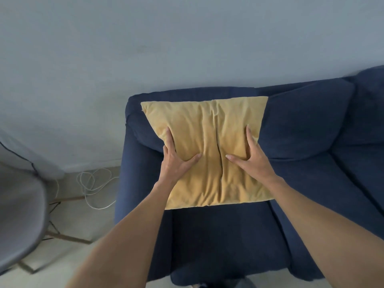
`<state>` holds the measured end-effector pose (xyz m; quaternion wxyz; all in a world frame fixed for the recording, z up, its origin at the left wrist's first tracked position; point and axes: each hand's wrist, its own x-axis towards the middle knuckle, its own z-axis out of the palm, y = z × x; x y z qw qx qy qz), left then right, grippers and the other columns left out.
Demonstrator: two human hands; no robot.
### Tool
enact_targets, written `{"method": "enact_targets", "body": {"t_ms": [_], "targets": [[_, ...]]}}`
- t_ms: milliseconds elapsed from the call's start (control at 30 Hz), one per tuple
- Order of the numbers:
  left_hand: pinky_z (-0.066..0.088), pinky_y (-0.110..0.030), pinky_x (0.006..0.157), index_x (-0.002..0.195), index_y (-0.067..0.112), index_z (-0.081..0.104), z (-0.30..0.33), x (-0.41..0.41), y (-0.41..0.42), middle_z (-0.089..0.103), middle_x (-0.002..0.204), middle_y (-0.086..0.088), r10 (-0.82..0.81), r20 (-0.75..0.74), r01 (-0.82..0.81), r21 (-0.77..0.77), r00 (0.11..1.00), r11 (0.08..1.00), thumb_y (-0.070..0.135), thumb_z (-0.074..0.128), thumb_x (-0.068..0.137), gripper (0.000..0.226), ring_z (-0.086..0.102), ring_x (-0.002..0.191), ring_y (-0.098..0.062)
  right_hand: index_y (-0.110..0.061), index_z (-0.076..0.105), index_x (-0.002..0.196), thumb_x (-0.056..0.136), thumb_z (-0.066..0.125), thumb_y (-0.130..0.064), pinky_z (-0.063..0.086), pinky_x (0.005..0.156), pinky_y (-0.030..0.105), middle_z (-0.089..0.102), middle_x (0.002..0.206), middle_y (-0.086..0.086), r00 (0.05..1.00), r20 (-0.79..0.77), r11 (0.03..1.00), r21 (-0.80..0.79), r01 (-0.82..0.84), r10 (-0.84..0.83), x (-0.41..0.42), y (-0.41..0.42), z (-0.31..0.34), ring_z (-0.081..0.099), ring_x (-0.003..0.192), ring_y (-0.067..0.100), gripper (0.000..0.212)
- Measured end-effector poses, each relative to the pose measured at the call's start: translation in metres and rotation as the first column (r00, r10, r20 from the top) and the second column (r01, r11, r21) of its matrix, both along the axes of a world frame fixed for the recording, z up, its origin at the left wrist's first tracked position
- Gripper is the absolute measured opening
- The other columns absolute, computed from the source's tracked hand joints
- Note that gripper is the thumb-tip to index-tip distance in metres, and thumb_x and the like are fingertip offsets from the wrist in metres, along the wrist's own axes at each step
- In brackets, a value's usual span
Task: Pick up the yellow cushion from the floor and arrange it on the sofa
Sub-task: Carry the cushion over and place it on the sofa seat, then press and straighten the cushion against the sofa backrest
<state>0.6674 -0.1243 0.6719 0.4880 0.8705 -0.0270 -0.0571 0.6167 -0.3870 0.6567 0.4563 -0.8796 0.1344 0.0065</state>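
The yellow cushion (209,146) leans against the backrest at the left end of the dark blue sofa (301,125), its lower edge on the seat. My left hand (176,156) grips the cushion's left side, thumb pressed into the front and fingers wrapped around the edge. On the other side, my right hand (251,156) holds the right edge in the same way, thumb on the front. The fabric is creased between my two thumbs.
A grey chair (18,215) with thin metal legs stands on the floor at the left. A white cable (93,183) lies coiled on the floor between the chair and the sofa's left arm. A pale wall rises behind the sofa.
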Motion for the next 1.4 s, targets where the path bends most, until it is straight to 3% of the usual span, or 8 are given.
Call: {"method": "enact_targets", "body": {"t_ms": [300,467,667,767,900,1067,1233,1400], "targets": [[0.04,-0.03,0.092,0.164,0.042,-0.011,-0.104,0.057,-0.025,0.027,0.151,0.011,0.046,-0.08,-0.046,-0.01,0.996,0.999,0.056,0.089,0.074,0.135,0.039,0.119,-0.003,-0.049,-0.002,0.166,0.086,0.079,-0.06,0.031,0.121,0.037,0.024,0.173,-0.014,0.999,0.048,1.0,-0.028,-0.014,0.016,0.06,-0.027,-0.109,0.028,0.156,0.01,0.114],[0.035,-0.026,0.097,0.164,0.043,-0.01,-0.163,0.079,-0.039,0.023,0.151,0.016,0.048,-0.098,-0.053,-0.052,0.994,0.997,0.054,0.09,0.072,0.136,0.031,0.125,0.004,-0.043,0.003,0.169,0.089,0.076,-0.06,0.034,0.109,0.026,0.033,0.169,-0.01,0.998,0.064,0.994,-0.107,0.0,0.007,0.076,-0.044,-0.165,0.036,0.15,0.01,0.11],[0.035,-0.027,0.101,0.159,0.056,-0.014,-0.224,0.096,-0.048,0.015,0.172,0.008,0.119,-0.105,-0.127,-0.069,0.987,0.989,0.069,0.069,0.086,0.111,0.036,0.146,-0.014,-0.058,-0.002,0.164,0.087,0.076,-0.063,0.037,0.11,0.032,0.034,0.166,-0.005,0.999,-0.008,0.999,-0.005,0.038,-0.038,0.084,-0.057,-0.217,0.038,0.147,0.012,0.109],[0.042,-0.034,0.104,0.156,0.062,-0.012,-0.243,0.091,-0.044,0.026,0.169,0.004,0.141,-0.103,-0.146,-0.046,0.985,0.988,0.074,0.059,0.089,0.099,0.044,0.143,-0.02,-0.055,0.001,0.165,0.094,0.068,-0.062,0.032,0.119,0.029,0.027,0.166,-0.008,0.999,0.011,0.999,0.017,0.045,-0.045,0.071,-0.058,-0.236,0.029,0.145,0.001,0.098],[0.045,-0.046,0.113,0.156,0.065,-0.006,-0.246,0.084,-0.04,0.039,0.164,0.008,0.157,-0.095,-0.162,-0.048,0.983,0.986,0.079,0.058,0.087,0.095,0.049,0.142,-0.02,-0.053,0.005,0.166,0.097,0.061,-0.064,0.035,0.112,0.026,0.035,0.143,-0.012,0.994,0.042,0.995,-0.014,0.101,-0.1,0.063,-0.052,-0.246,0.035,0.131,-0.002,0.089],[0.036,-0.022,0.109,0.165,0.048,0.004,-0.232,0.075,-0.052,0.023,0.158,0.039,0.178,-0.054,-0.182,-0.083,0.983,0.98,0.065,0.056,0.098,0.086,0.04,0.139,0.0,-0.057,0.006,0.164,0.102,0.05,-0.064,0.036,0.103,0.029,0.05,0.141,0.006,0.983,0.053,0.982,-0.057,0.181,-0.178,0.053,-0.048,-0.238,0.046,0.124,0.012,0.077],[0.033,-0.029,0.112,0.164,0.048,-0.006,-0.247,0.066,-0.057,0.02,0.171,0.007,0.128,-0.158,-0.143,-0.085,0.979,0.986,0.069,0.053,0.097,0.092,0.035,0.149,-0.015,-0.064,-0.004,0.16,0.101,0.044,-0.071,0.039,0.114,0.043,0.049,0.142,0.005,0.991,-0.028,0.986,-0.112,0.127,-0.131,0.042,-0.058,-0.247,0.046,0.131,0.022,0.076],[0.031,-0.035,0.115,0.164,0.044,-0.011,-0.266,0.061,-0.052,0.023,0.168,0.006,0.123,-0.224,-0.145,-0.086,0.967,0.986,0.071,0.048,0.098,0.092,0.04,0.136,-0.006,-0.062,-0.007,0.161,0.102,0.047,-0.068,0.035,0.107,0.033,0.039,0.134,-0.008,0.99,-0.08,0.994,0.008,0.113,-0.112,0.039,-0.065,-0.251,0.044,0.12,0.008,0.08]]}}
